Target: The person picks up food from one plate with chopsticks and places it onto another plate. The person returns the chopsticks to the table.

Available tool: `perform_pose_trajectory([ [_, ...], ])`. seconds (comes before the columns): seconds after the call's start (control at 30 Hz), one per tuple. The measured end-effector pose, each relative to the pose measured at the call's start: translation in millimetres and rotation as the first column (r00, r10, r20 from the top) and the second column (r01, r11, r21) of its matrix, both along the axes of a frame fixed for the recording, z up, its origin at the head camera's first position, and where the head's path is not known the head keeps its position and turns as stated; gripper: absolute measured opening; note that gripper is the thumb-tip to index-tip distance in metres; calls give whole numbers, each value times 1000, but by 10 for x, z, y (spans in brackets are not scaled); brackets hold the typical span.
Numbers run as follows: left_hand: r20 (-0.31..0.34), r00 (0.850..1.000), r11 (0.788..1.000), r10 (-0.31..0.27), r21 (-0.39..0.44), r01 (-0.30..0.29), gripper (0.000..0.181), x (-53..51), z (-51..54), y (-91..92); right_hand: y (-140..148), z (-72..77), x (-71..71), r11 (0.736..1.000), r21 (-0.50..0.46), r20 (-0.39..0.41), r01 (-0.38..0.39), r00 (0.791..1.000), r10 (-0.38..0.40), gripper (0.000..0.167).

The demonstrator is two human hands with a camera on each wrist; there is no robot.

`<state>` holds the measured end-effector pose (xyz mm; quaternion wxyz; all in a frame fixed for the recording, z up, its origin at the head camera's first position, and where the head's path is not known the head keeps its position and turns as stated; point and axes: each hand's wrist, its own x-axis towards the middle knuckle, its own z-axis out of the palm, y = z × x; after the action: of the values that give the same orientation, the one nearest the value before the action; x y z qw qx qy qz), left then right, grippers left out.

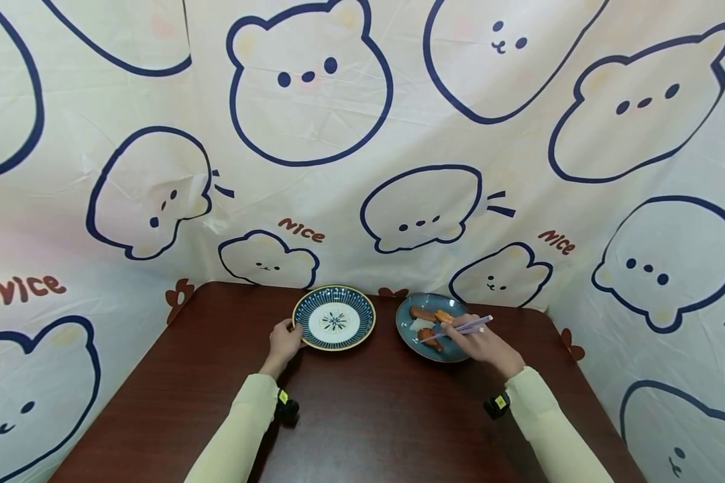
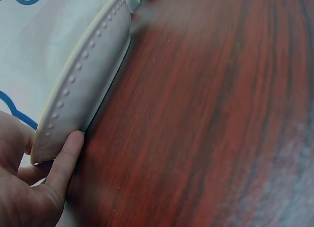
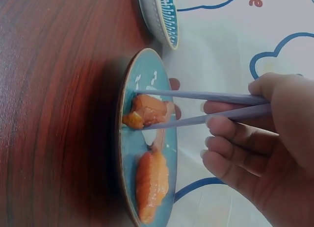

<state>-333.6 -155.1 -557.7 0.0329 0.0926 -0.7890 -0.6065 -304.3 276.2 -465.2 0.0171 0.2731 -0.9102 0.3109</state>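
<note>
My left hand (image 1: 285,345) grips the left rim of a patterned plate (image 1: 335,322) with a blue striped border and yellow edge. In the left wrist view, a finger touches the pale beaded underside of this plate (image 2: 88,75), low over the wood. With my right hand (image 1: 489,346) I hold lilac chopsticks (image 3: 196,94) above a blue plate (image 3: 167,207). Their tips straddle a brownish-orange food piece (image 3: 148,109) on that plate; whether they pinch it I cannot tell. Beside it lies a ridged orange piece (image 3: 153,183). A brown elongated piece (image 1: 421,313) lies toward the back.
Both plates are near the back edge of a dark reddish-brown table (image 1: 374,416). A cloth (image 1: 314,194) printed with cartoon animal outlines hangs behind and along the sides. Small black devices (image 1: 288,408) are strapped at both wrists.
</note>
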Motion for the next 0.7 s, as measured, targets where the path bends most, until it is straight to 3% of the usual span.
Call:
perform_pose_trajectory([
  [0.27, 2, 1000, 1000, -1, -5, 1, 43, 8, -17, 0, 11, 39, 8, 999, 22, 142, 46, 989, -48, 52],
  [0.53, 9, 1000, 1000, 0, 1, 0, 44, 10, -29, -2, 34, -32, 17, 1000, -2, 145, -25, 989, 25, 46],
  [0.7, 4, 1000, 1000, -4, 3, 4, 43, 11, -20, 4, 24, -39, 83, 1000, 23, 110, -5, 994, 2, 36],
])
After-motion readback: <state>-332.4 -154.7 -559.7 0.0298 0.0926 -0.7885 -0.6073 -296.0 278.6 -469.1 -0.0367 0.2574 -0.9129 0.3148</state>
